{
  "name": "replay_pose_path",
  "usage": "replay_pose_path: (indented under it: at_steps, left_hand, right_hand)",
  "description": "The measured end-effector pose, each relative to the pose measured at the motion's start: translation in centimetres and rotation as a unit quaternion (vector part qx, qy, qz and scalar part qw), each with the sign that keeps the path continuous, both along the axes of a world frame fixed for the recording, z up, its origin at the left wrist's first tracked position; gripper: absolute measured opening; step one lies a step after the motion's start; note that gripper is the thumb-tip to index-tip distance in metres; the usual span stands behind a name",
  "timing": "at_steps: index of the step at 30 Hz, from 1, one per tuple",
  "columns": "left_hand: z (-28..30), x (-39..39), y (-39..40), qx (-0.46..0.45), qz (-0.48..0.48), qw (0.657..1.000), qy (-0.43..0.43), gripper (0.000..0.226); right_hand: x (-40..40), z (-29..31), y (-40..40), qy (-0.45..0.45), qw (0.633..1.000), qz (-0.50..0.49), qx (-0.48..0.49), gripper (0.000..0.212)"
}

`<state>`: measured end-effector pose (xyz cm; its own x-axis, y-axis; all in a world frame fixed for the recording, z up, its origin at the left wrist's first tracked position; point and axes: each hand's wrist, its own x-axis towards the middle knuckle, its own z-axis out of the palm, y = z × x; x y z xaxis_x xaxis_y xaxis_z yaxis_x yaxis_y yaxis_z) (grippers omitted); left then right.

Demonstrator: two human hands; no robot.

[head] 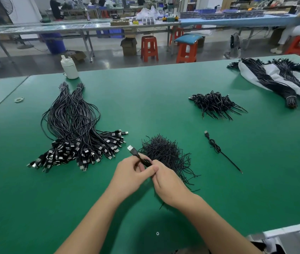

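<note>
I have the USB cable [134, 152] clamped in both hands, near the middle of the tabletop [255, 180] and towards its near edge. The left grip [130, 174] curls round the folded cable just below the plug, which pokes up and to the left. The right grip [170, 184] pinches the same bundle from the other side, with black strands trailing under the wrist. I judge this to be the binding step. Whether a tie is already between the fingers I cannot tell. Next the left must hold the folds tight while the right winds and twists a tie, and then I set the cable by the single tied cable [217, 147] to the right. The heap of ties [164, 151] lies just behind the hands, and its stray ends could snag. The loose cable stock [76, 136] fans out towards the left edge, and a pile of finished cables [215, 105] lies further back on the right. Banded bundles on a white bag [273, 72] fill the far right corner, and a white bottle [69, 67] stands at the far edge.
</note>
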<state>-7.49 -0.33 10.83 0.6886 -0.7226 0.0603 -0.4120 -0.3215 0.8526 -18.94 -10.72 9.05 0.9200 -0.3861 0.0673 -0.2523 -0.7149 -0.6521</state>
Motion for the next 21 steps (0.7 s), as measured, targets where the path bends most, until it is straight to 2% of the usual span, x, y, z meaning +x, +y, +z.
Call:
replay_pose_path:
  at_steps: [4, 8, 11, 13, 17, 18, 19, 20, 21]
  left_hand:
    - [-0.3, 0.4, -0.1, 0.008, 0.000, 1.000, -0.017, 0.008]
    - [-0.3, 1.2, -0.5, 0.008, -0.009, 1.000, 0.022, 0.010]
    - [-0.5, 2.2, -0.7, -0.007, -0.026, 0.993, 0.117, 0.008]
    - [-0.9, 2.6, -1.0, -0.023, -0.041, 0.981, 0.186, 0.018]
    - [-2.1, 4.1, -1.3, -0.075, -0.124, 0.925, 0.352, 0.025]
    - [-2.7, 4.9, -1.5, -0.052, -0.105, 0.937, 0.330, 0.024]
    - [-3.4, 5.7, -1.9, 0.011, -0.055, 0.972, 0.228, 0.022]
    - [-4.4, 6.7, -2.2, 0.088, 0.014, 0.992, 0.084, 0.019]
    - [-5.3, 7.4, -2.5, 0.147, 0.078, 0.986, -0.031, 0.019]
  right_hand:
    - [0.5, -0.4, -0.2, 0.021, 0.999, 0.009, 0.044, 0.014]
    - [0.7, -0.6, 0.1, 0.019, 0.976, 0.036, 0.214, 0.014]
    - [0.8, -0.7, -0.3, 0.018, 0.979, 0.032, 0.202, 0.023]
    - [0.9, -0.8, -0.7, 0.010, 0.983, 0.017, 0.182, 0.023]
    - [1.0, -1.1, -1.6, -0.006, 0.981, -0.045, 0.189, 0.028]
    - [0.9, -1.3, -1.9, -0.004, 0.978, -0.062, 0.198, 0.027]
    - [0.8, -1.5, -2.2, -0.002, 0.974, -0.080, 0.212, 0.022]
    - [0.7, -1.7, -2.5, -0.002, 0.968, -0.098, 0.229, 0.020]
    - [0.6, -1.8, -2.6, -0.003, 0.962, -0.119, 0.247, 0.026]
